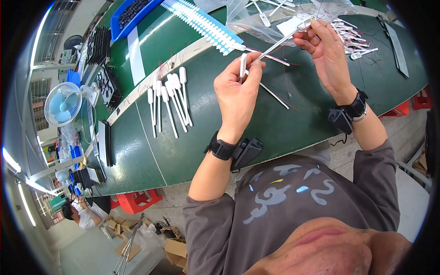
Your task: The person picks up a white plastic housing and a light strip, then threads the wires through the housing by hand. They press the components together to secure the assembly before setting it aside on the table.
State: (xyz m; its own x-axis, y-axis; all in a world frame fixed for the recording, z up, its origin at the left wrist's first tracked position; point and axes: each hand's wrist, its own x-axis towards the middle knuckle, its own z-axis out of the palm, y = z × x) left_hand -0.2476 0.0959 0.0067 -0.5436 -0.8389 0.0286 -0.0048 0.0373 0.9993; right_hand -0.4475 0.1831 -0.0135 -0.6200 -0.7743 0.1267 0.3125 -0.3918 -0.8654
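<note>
My left hand (238, 89) is closed on a white paddle-headed stick (243, 65), its rounded head standing up between thumb and fingers. My right hand (327, 57) pinches the oval white head of another thin white stick (279, 43). That stick slants down to the fingertips of my left hand. Thin wires rise near the right fingertips. Beneath the left hand, a white stick (274, 95) with fine red wire lies on the green table (206, 151). Several finished-looking white paddle-headed sticks (172, 98) lie in a cluster to the left.
A blue strip lined with white pieces (206, 27) lies at the far side, near a blue tray (123, 25) of small black parts. Clear plastic bags (247, 18) and a pile of wired white sticks (350, 39) are beyond my right hand. Another person (87, 215) sits at far left.
</note>
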